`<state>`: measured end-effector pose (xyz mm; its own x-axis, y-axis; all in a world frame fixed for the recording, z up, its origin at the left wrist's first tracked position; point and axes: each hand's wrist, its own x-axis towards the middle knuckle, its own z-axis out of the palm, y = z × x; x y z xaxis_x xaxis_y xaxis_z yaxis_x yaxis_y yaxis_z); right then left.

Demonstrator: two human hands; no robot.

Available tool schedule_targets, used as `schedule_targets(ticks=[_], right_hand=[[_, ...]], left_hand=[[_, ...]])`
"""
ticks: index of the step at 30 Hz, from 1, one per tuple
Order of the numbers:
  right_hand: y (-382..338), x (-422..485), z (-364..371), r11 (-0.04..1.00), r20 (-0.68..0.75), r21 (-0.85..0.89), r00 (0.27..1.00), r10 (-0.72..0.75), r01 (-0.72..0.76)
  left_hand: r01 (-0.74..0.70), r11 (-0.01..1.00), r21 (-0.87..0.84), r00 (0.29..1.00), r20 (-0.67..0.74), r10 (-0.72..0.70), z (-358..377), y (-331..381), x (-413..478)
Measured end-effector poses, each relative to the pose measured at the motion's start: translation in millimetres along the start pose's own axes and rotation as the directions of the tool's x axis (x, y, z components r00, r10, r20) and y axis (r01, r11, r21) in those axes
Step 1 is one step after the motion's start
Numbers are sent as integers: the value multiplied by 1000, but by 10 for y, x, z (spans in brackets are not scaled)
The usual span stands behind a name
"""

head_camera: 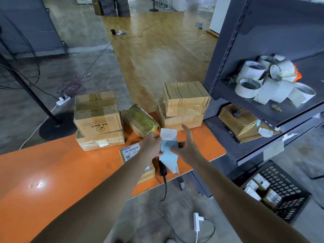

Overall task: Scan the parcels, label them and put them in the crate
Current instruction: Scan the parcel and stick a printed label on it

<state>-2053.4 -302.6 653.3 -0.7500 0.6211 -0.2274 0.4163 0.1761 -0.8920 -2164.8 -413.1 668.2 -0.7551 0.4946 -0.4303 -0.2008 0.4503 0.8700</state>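
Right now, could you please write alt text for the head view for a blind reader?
The left hand pinches a white label while the right hand touches its blue backing, above an orange table. Cardboard parcels stand behind; a black crate sits lower right.

White label [168, 135]: handwritten Chinese characters, they look like "退回".
Left carton [98, 118]: "天然·原生态" printed upside down beside a leaf sign; a single "6" or "9" on top.
Flat parcel [130, 152]: barcode sticker, digits "661-01 69", the rest too small.
Tape rolls [252, 71]: "MADE", "CHINA" inside the cores.
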Motion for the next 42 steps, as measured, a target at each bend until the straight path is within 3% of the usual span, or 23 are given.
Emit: schedule_targets(ticks=[5,12,17,25,30,33,38,42], right_hand=[[48,70,-76,989,-21,84,992,127,-125],[219,165,-238,974,-71,-206,994,78,-91],[507,334,-143,886,-40,-460,998,54,-67],[801,597,96,790,-31,-612,999,37,-48],[822,581,153,751,-29,-659,999,22,-35],[727,580,140,789,15,-615,1000,19,-6],[381,523,279,919,8,-392,999,51,-44],[18,458,520,991,147,-16,980,137,-136]], left_hand=[[120,984,-132,993,4,-120,90,-21,79],[118,983,-140,993,-8,-120,204,-97,187],[176,976,-127,984,0,-178,334,-224,296],[310,929,-203,949,7,-315,329,-449,428],[312,918,-246,945,-16,-326,138,-479,377],[309,918,-249,945,-25,-325,-14,-448,318],[291,925,-244,953,-13,-303,-324,-386,187],[246,954,-170,966,-38,-255,-625,-412,79]])
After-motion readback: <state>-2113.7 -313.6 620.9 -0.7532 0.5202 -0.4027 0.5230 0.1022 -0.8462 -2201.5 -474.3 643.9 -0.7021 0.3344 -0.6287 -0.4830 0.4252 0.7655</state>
